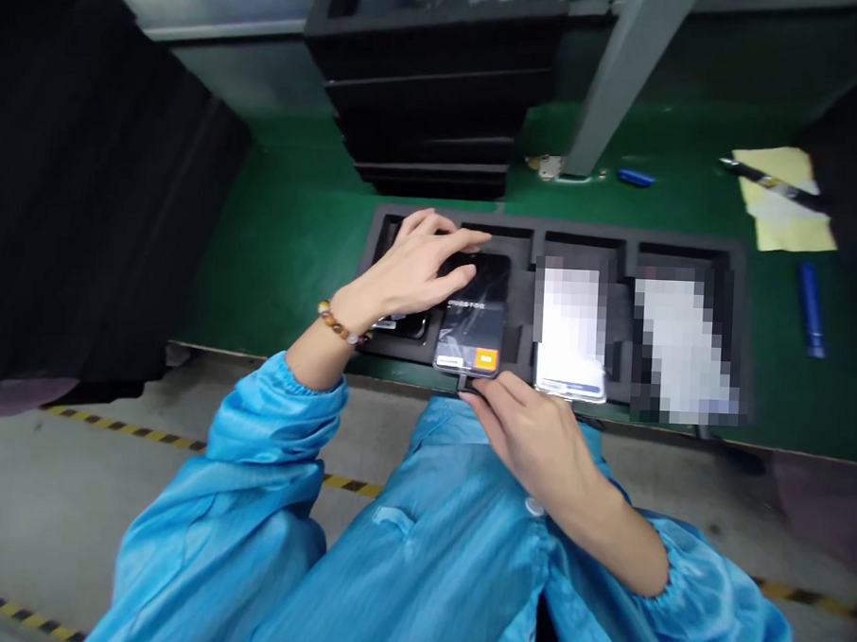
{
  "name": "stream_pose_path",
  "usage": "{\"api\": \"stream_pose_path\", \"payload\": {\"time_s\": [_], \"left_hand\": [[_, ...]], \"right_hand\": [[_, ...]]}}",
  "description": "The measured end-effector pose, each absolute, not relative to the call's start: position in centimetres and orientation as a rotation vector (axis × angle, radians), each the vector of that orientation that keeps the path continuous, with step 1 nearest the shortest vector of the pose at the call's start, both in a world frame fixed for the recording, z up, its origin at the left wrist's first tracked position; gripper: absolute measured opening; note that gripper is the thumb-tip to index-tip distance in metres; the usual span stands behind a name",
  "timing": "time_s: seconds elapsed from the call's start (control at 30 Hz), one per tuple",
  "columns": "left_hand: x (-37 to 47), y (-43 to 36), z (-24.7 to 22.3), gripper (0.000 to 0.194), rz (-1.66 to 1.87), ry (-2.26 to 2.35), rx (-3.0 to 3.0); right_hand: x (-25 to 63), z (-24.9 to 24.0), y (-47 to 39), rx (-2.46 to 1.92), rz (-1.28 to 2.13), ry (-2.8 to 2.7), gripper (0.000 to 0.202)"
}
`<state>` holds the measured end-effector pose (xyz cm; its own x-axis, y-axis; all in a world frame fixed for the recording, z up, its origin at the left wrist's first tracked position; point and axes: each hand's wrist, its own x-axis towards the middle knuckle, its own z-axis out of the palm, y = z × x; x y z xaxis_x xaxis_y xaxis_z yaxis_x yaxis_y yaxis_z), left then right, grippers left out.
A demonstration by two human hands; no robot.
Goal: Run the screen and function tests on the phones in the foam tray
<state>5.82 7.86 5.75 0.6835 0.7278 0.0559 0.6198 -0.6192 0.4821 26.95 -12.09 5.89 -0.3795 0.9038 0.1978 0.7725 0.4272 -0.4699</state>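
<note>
A black foam tray (504, 225) with several compartments holds phones. In its second compartment from the left lies a phone (473, 318) with a dark lit screen and an orange button. My left hand (420, 269) rests over that phone's upper left part, fingers spread. At the phone's bottom edge, my right hand (530, 430) pinches a dark cable plug (466, 385). Another phone (402, 325) sits under my left wrist in the leftmost compartment. Two phones with bright, pixelated screens, one (572, 332) beside the other (687, 346), occupy the right compartments.
Stacked black trays (438, 104) stand behind on the green table (283, 229), left of a grey metal post (623, 83). A pen (772, 183) on yellow paper (794, 233), a blue marker (812, 309) and a blue cap (635, 178) lie toward the right.
</note>
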Motion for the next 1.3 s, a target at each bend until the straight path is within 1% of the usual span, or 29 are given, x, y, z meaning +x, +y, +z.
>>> {"api": "stream_pose_path", "payload": {"time_s": [0.07, 0.13, 0.17, 0.2, 0.23, 0.27, 0.3, 0.33, 0.37, 0.43, 0.47, 0.5, 0.57, 0.6, 0.67, 0.7, 0.73, 0.77, 0.8, 0.87, 0.93, 1.03, 1.17, 1.3], "left_hand": [[5.4, 7.4, 6.0, 0.063, 0.326, 1.05, 2.454], [4.9, 6.6, 6.4, 0.061, 0.349, 1.094, 2.459], [4.5, 6.1, 6.6, 0.06, 0.379, 1.121, 2.461], [4.2, 5.5, 6.9, 0.058, 0.411, 1.146, 2.457], [3.8, 4.8, 7.2, 0.056, 0.451, 1.172, 2.452], [3.6, 4.1, 7.4, 0.055, 0.494, 1.193, 2.449], [3.3, 3.4, 7.6, 0.053, 0.545, 1.214, 2.444], [3.2, 2.6, 7.6, 0.052, 0.598, 1.235, 2.438], [3.1, 1.9, 7.6, 0.05, 0.651, 1.252, 2.431], [3.0, 0.7, 7.3, 0.046, 0.757, 1.28, 2.417], [3.0, 0.1, 7.1, 0.044, 0.802, 1.297, 2.41], [3.0, -0.4, 6.7, 0.043, 0.845, 1.323, 2.399], [2.8, -1.1, 5.7, 0.044, 0.972, 1.417, 2.342], [2.6, -1.4, 5.1, 0.045, 1.076, 1.485, 2.284], [2.2, -1.6, 3.6, 0.049, 1.358, 1.627, 2.112], [2.0, -1.6, 2.9, 0.05, 1.509, 1.694, 2.023], [1.7, -1.6, 2.2, 0.051, 1.646, 1.758, 1.949], [1.4, -1.5, 1.6, 0.051, 1.759, 1.819, 1.895], [1.2, -1.4, 1.0, 0.05, 1.843, 1.876, 1.863], [0.8, -1.2, 0.2, 0.044, 1.953, 1.974, 1.828], [0.7, -1.0, -0.2, 0.039, 1.976, 2.023, 1.791], [0.7, -0.8, -0.5, 0.033, 1.941, 2.062, 1.759], [0.4, -0.6, -0.8, 0.032, 1.963, 2.154, 1.708], [-0.2, -0.7, -1.2, 0.033, 1.985, 2.118, 1.691]], "right_hand": [[29.3, 7.5, -11.8, -1.274, 0.314, -2.231, 0.025], [34.0, 8.5, -10.5, -1.207, 0.248, -2.111, 0.024], [37.2, 8.6, -9.3, -1.34, 0.131, -2.002, 0.021], [40.7, 8.2, -8.0, -1.59, -0.038, -1.842, 0.021], [44.3, 7.5, -6.5, -1.878, -0.158, -1.657, 0.028], [47.8, 6.4, -5.1, -2.137, -0.195, -1.476, 0.037], [50.8, 5.1, -3.7, -2.317, -0.151, -1.362, 0.048], [53.4, 3.8, -2.6, -2.39, -0.084, -1.307, 0.059], [55.4, 2.5, -1.7, -2.389, -0.055, -1.293, 0.062], [58.0, 0.9, -0.9, -2.353, 0.062, -1.31, 0.053], [58.7, 0.5, -1.0, -2.307, 0.125, -1.323, 0.046], [59.2, 0.5, -1.3, -2.262, 0.187, -1.324, 0.039], [59.7, 0.9, -2.5, -2.147, 0.275, -1.282, 0.031], [59.6, 1.3, -3.3, -2.019, 0.322, -1.234, 0.028], [58.5, 1.8, -5.5, -1.615, 0.406, -1.135, 0.02], [57.4, 1.9, -6.7, -1.357, 0.44, -1.088, 0.024], [56.1, 2.1, -8.0, -1.186, 0.431, -1.095, 0.035], [54.7, 2.2, -9.2, -1.152, 0.432, -1.118, 0.043], [53.2, 2.2, -10.3, -1.169, 0.448, -1.069, 0.048], [50.6, 2.4, -12.0, -1.263, 0.619, -1.046, 0.033], [49.0, 2.6, -12.8, -1.38, 0.697, -1.026, 0.028], [48.3, 2.7, -12.9, -1.452, 0.677, -1.026, 0.039], [48.5, 2.7, -12.9, -1.464, 0.659, -1.114, 0.05], [48.4, 3.0, -13.1, -1.476, 0.638, -1.152, 0.052]]}}
